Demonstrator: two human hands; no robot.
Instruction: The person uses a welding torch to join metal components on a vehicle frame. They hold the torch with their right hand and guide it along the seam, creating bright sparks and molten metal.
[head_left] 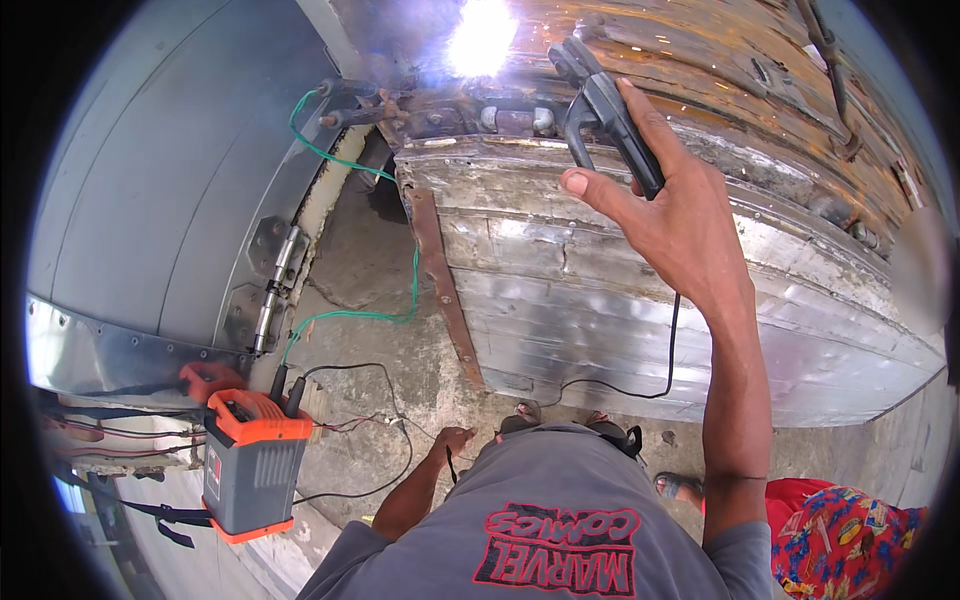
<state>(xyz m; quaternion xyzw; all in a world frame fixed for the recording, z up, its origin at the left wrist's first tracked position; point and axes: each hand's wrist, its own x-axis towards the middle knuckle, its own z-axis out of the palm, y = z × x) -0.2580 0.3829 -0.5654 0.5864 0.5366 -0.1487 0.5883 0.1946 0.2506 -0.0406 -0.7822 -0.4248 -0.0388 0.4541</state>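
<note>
Electrode holder (622,130), right hand (692,228) (rod perhaps glare-hidden), floor gap (362,262) beside panel edge (447,290)

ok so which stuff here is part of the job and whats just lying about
Part of the job:
black clamp in the right hand
orange and grey machine
green wire
black cable
rusty metal by the bright spark

Apparently lying about:
small dark lump
black strap, purpose unclear

From my head, one wide fisheye looks steeply down, near my shirt (550,485) at six o'clock, reaching the glare (482,40) at twelve.
</note>
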